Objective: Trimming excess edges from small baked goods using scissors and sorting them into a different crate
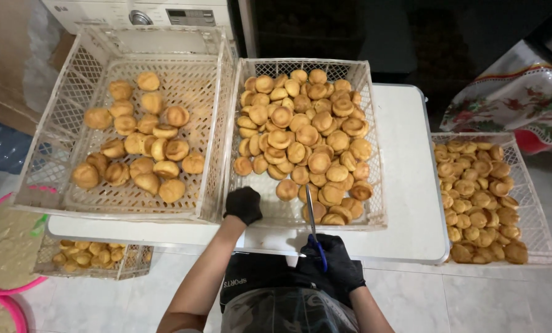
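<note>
Three pale plastic lattice crates hold small round golden-brown puffs, matte and slightly cracked on top. The middle crate (367,148), on the white table (405,185), is heaped full; the left crate (53,129) is sparsely filled; the right crate (535,203) stands lower, beyond the table's right edge.

Both hands wear black gloves. The left hand (244,205) is curled closed over the middle crate's near left rim, touching it. The right hand (336,266), just off the table's near edge, is clenched around the blue handles of scissors (313,231); the thin metal blades look pressed together and point to the puffs (316,161) at the crate's near wall.
</note>
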